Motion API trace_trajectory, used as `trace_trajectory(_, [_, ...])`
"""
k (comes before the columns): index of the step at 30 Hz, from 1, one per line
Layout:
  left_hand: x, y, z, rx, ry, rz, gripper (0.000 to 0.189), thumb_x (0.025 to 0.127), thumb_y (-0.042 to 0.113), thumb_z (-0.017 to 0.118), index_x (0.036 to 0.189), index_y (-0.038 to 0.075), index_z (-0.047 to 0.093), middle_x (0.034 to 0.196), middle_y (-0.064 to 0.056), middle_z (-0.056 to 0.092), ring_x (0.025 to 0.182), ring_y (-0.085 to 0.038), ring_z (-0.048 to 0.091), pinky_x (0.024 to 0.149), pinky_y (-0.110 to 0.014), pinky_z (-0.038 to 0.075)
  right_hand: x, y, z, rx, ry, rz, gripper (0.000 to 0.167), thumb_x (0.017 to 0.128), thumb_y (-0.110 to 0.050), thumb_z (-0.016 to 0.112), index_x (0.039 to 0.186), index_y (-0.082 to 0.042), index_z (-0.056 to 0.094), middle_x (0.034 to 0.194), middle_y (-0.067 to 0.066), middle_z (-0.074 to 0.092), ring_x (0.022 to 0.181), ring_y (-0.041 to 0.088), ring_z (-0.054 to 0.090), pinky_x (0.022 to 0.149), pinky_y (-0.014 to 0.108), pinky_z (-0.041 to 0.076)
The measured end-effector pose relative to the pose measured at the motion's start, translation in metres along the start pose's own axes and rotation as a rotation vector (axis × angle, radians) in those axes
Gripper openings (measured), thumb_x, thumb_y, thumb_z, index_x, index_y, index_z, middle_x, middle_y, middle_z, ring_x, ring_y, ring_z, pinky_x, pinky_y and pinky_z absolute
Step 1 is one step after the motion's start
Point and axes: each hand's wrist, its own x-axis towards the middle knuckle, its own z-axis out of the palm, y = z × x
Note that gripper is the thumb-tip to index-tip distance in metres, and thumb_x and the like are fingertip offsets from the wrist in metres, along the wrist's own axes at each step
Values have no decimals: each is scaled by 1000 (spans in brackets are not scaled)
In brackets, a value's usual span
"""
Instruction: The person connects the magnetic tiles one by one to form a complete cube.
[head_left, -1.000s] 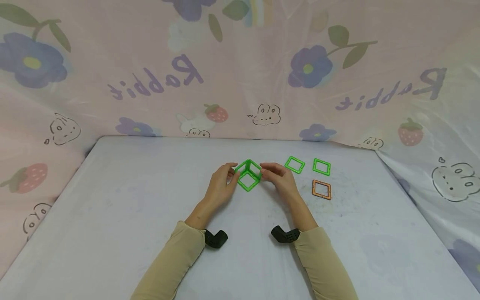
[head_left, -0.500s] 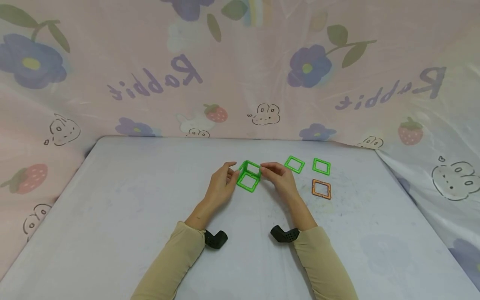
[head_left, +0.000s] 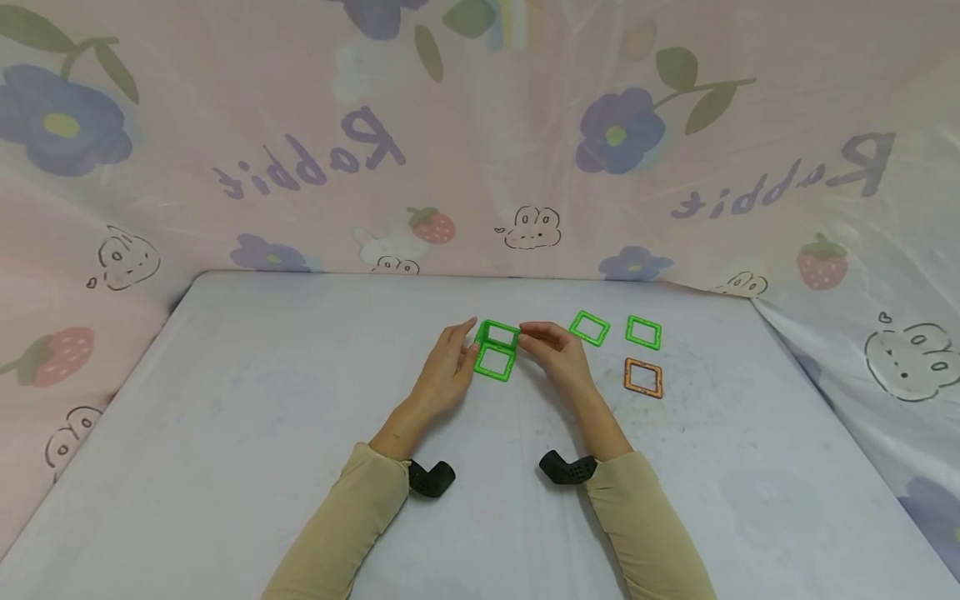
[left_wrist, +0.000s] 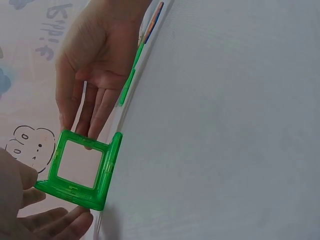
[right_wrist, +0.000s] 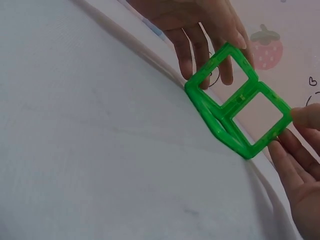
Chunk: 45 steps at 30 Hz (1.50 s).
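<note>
Several green magnetic tiles, hollow squares, are joined at a corner: one lies flat, one stands at the back, one at the left. My left hand is beside the left tile, fingers fairly straight, thumb touching its edge. With thumb and fingertips my right hand pinches the right edge of the back tile. In the right wrist view the right hand is at that edge, and the left fingers hang behind the other upright tile. The left wrist view shows the joined green tiles between both hands.
Right of my right hand lie two loose green tiles, one nearer and one farther right. An orange tile lies below them. The white table ends at a patterned cloth behind and at the sides.
The joined green tiles have turned, so the back tile now faces me more squarely and they sit slightly further left. My left fingers have straightened a little; the loose tiles have not moved.
</note>
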Motion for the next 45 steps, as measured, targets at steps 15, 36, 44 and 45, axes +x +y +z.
trace_trajectory(15, [-1,0,-3,-61,-11,-38,49,101,16,47,147,3,35,134,-23,47,97,-26,61,82,-37,53,-1,-4,5,-8,-42,-17,37,92,-18,66,125,-2,62,130,13,59,111,7,56,91,16,47])
trace_trajectory(36, [-1,-6,-7,-35,-86,-14,50,102,20,45,150,12,33,122,-17,58,102,-27,59,92,-45,48,-1,-3,2,-58,-104,-91,41,94,-18,63,131,-3,57,131,12,60,114,7,58,95,20,47])
trace_trajectory(44, [0,-9,-7,-19,-108,3,51,102,23,42,151,11,30,118,-16,59,101,-26,57,91,-45,47,1,-9,-8,-39,-45,-51,40,95,-15,61,132,-2,55,134,19,56,114,6,58,92,15,46])
trace_trajectory(45, [0,-9,-7,-17,-111,4,51,103,23,41,151,11,30,117,-16,59,101,-26,57,91,-45,47,1,-9,-9,-44,-32,-52,40,95,-15,61,132,-2,56,134,19,56,113,6,58,92,15,46])
